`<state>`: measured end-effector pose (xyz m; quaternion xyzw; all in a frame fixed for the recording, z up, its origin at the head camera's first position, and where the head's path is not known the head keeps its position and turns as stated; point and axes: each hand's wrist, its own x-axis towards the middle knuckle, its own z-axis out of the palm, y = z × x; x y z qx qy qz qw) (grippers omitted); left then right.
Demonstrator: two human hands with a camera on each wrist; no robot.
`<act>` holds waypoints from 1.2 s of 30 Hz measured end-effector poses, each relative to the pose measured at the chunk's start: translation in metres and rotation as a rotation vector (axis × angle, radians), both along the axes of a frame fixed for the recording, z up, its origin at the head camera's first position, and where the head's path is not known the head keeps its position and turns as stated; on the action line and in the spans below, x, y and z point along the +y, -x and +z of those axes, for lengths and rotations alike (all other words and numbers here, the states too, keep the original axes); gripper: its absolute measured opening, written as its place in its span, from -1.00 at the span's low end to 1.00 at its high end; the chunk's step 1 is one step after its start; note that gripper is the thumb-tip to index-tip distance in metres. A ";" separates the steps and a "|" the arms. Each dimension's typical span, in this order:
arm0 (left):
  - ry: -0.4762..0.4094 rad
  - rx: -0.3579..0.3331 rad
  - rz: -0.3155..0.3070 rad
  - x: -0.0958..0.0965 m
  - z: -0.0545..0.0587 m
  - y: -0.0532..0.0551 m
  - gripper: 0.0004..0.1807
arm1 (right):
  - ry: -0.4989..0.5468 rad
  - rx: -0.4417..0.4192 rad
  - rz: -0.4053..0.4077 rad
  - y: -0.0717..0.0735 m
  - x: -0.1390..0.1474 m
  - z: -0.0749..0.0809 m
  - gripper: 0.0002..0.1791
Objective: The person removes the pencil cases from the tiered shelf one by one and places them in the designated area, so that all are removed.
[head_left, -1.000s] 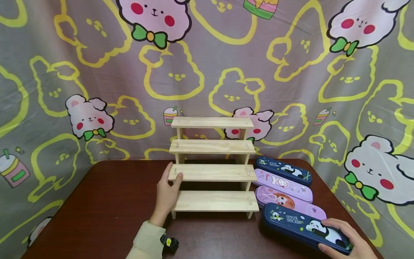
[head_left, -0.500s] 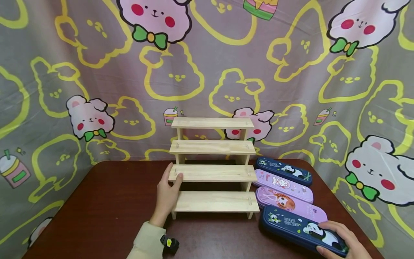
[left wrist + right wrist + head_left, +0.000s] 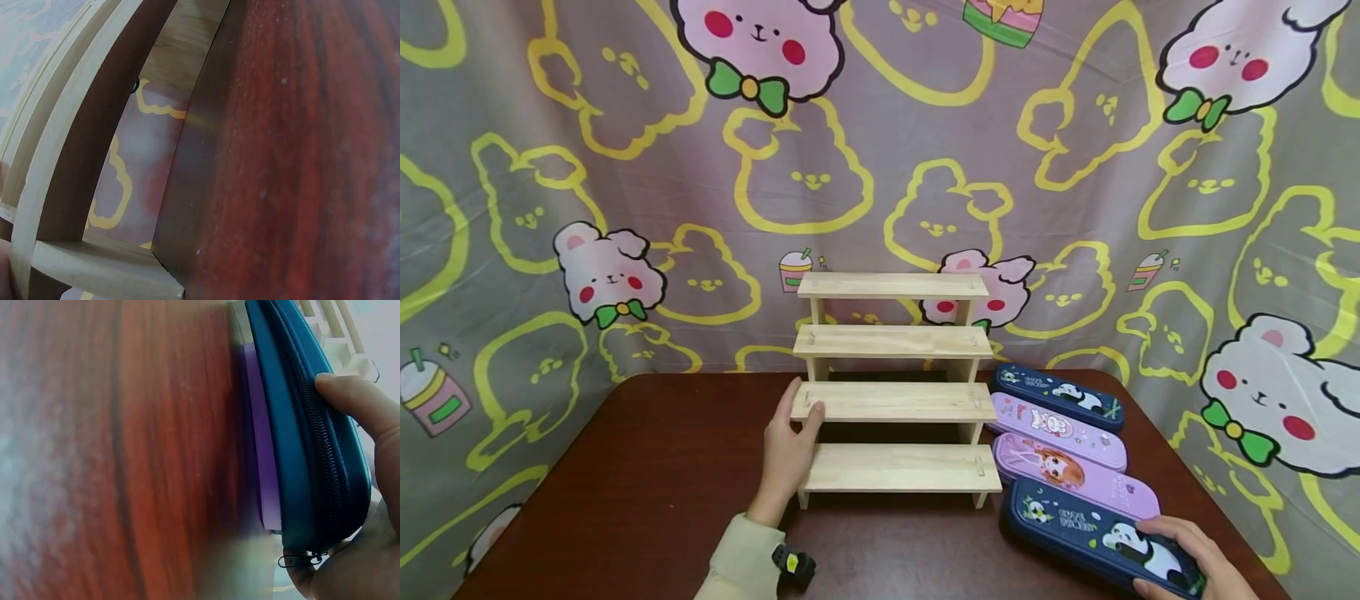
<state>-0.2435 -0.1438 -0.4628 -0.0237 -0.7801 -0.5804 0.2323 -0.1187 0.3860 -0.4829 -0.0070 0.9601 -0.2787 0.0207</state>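
A four-tier stand of pale wood, best seen at its bare third step (image 3: 895,402), stands in the middle of the table. My left hand (image 3: 788,450) grips the left end of that step, thumb on its front edge. At the right, my right hand (image 3: 1206,560) holds the near end of a navy pencil case (image 3: 1093,533) printed with pandas. The right wrist view shows the thumb pressed by the zip of the navy case (image 3: 312,437), and a zip pull hanging at its end. Just behind it lies a purple pencil case (image 3: 1075,475) with a red-haired girl.
Farther back on the right lie a lilac pencil case (image 3: 1056,429) with a bunny and another navy panda case (image 3: 1060,396). A patterned cloth (image 3: 880,208) hangs right behind the dark red table (image 3: 662,483). A black band with a small device (image 3: 793,567) sits on my left wrist.
My right hand and the navy panda case have shifted slightly left, and the case's near end has moved a little. The left hand and the stand have stayed put.
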 end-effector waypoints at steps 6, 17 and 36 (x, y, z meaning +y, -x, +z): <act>-0.001 -0.014 -0.010 0.000 0.001 0.001 -0.31 | 0.002 -0.025 0.030 0.000 0.000 -0.004 -0.21; 0.005 -0.011 -0.010 -0.001 0.001 0.001 -0.30 | -0.023 0.024 0.131 0.003 0.004 -0.004 -0.27; -0.003 -0.033 -0.012 -0.001 -0.002 -0.001 -0.29 | 0.182 -0.138 -0.010 0.002 -0.013 0.034 -0.15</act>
